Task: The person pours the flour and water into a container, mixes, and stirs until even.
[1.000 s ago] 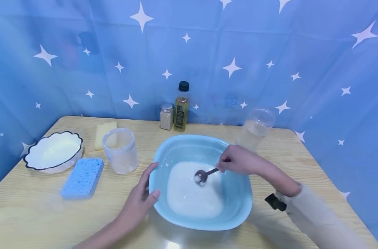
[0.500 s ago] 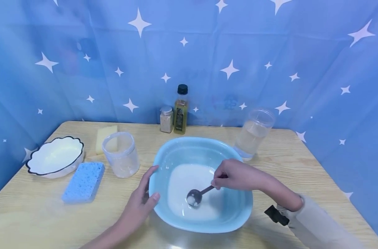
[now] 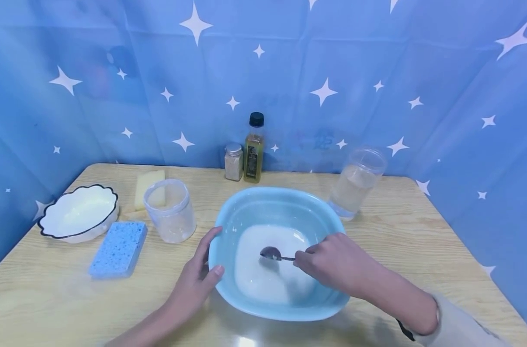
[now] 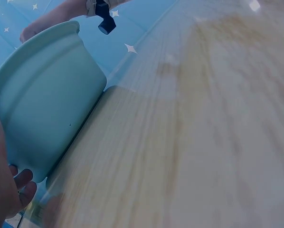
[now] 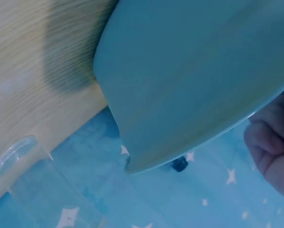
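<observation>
A light blue basin (image 3: 285,314) stands on the table with a pool of white, milky liquid (image 3: 259,286) in it. At its left side my left hand (image 3: 193,284) grips the rim, the thumb at the edge and the fingers against the outer wall; the left wrist view shows those fingers (image 4: 24,179) low by the wall. Over the basin's right side, my right hand (image 3: 339,264) holds a dark spoon (image 3: 270,253) by its handle. The spoon's bowl is above the liquid, tilted. In the right wrist view the basin wall hides the spoon, and curled fingers (image 5: 265,142) show past the rim.
Behind the basin are a spice jar (image 3: 233,164) and an oil bottle (image 3: 253,154). A jar of clear liquid (image 3: 354,188) stands at the back right. To the left are an empty plastic jar (image 3: 172,217), a blue sponge (image 3: 119,249), a pale yellow block (image 3: 144,185) and a scalloped dish (image 3: 78,212).
The spoon has moved toward the near side and then back up, its bowl turning over. My right hand has shifted right and down, its wrist turning. The left hand keeps its place.
</observation>
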